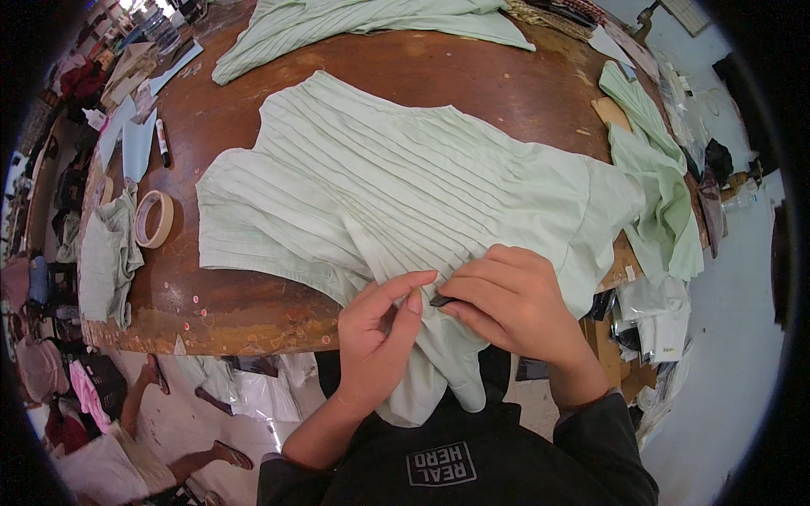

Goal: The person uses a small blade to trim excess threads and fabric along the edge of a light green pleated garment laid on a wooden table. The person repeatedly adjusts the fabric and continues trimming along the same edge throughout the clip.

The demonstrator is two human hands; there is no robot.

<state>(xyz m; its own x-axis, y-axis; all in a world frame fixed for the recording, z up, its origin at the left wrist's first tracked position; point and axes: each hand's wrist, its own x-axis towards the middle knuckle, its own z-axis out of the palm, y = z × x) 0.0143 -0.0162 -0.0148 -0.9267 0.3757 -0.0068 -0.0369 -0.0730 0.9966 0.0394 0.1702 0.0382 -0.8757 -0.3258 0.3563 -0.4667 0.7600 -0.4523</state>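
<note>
A pale green pleated garment (396, 160) lies spread across the wooden table, its near part hanging over the front edge toward me. Above that near part, my left hand (377, 333) is closed, thumb tip close to the outstretched index finger. What it pinches, if anything, is too small to make out. My right hand (515, 304) is just right of it, fingers bent and pressed together around a small dark tool (440, 299). Only the tool's dark tip shows, pointing at my left fingertips; the rest is hidden in the hand.
On the table (245, 312) at left are a tape roll (154, 219), a marker (163, 143) and folded cloth (110, 257). More green fabric lies at the far edge (363, 25) and right (658, 185). At lower left is another person's leg (135, 405).
</note>
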